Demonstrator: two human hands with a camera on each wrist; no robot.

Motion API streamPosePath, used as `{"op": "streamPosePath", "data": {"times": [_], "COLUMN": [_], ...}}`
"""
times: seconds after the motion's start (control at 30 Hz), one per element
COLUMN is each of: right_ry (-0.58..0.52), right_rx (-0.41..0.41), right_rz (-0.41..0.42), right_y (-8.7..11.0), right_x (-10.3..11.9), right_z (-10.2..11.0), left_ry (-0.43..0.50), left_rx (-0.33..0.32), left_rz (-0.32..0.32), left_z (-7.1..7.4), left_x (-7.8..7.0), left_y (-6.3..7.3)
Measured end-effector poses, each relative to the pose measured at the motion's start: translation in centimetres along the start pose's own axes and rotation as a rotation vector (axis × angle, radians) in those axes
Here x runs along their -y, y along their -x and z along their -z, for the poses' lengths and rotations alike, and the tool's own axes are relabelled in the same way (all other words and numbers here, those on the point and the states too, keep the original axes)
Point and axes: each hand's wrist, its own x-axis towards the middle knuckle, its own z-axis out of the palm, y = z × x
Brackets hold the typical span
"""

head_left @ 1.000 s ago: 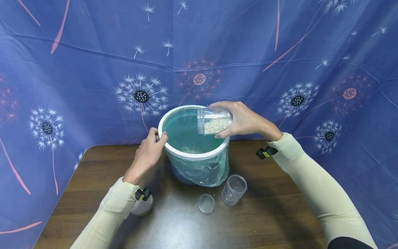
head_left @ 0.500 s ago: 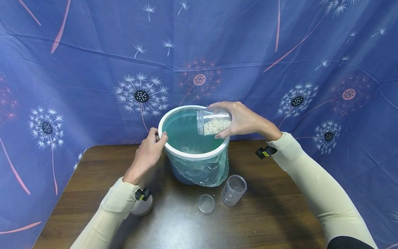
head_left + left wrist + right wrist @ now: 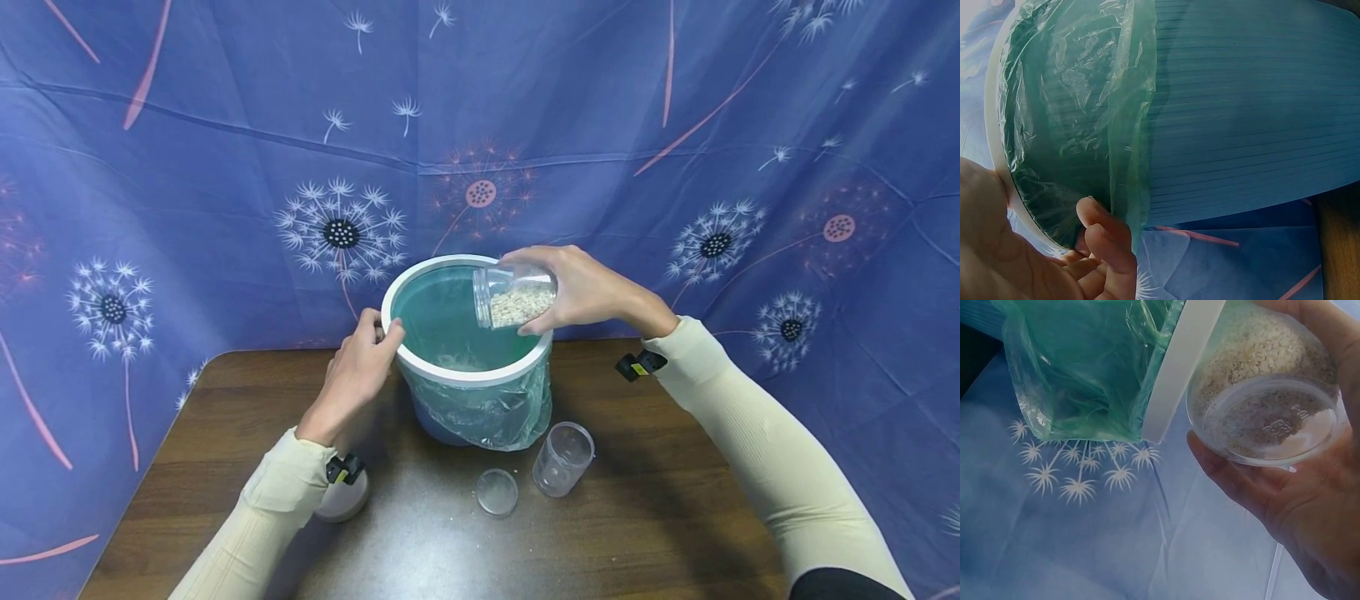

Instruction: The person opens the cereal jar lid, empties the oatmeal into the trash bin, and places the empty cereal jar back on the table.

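Note:
A blue trash can (image 3: 1241,112) with a white rim (image 3: 465,377) stands on the table, lined with a green plastic bag (image 3: 495,412). My left hand (image 3: 356,367) grips the rim on its left side, thumb on top and fingers outside against the bag. Over the right part of the opening, my right hand (image 3: 588,287) holds a clear jar (image 3: 517,292) tipped nearly on its side, its mouth facing left. Pale flakes (image 3: 522,306) lie along the jar's lower side. In the right wrist view, the jar's round base (image 3: 1272,419) faces the camera.
In front of the can, a second clear jar (image 3: 564,458) stands upright beside a clear round lid (image 3: 497,492). A round white-topped item (image 3: 345,497) is partly hidden under the left wrist. A blue dandelion-print cloth (image 3: 480,100) hangs behind the wooden table (image 3: 637,517).
The jar in my right hand has tilted slightly further, its mouth shifting a little left and down, and the flakes lie a bit nearer the mouth. My left hand stays put.

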Motion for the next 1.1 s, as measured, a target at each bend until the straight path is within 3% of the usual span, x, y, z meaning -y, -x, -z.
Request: {"op": "streamPosePath", "data": {"times": [1.1], "right_ry": [0.054], "right_rx": [0.033], "right_rz": [0.036], "right_y": [-0.39], "right_x": [0.34], "right_z": [0.05], "left_ry": [0.000], "left_rx": [0.002], "left_rz": [-0.017], "left_z": [0.18], "left_x": [0.11], "left_y": [0.27]}}
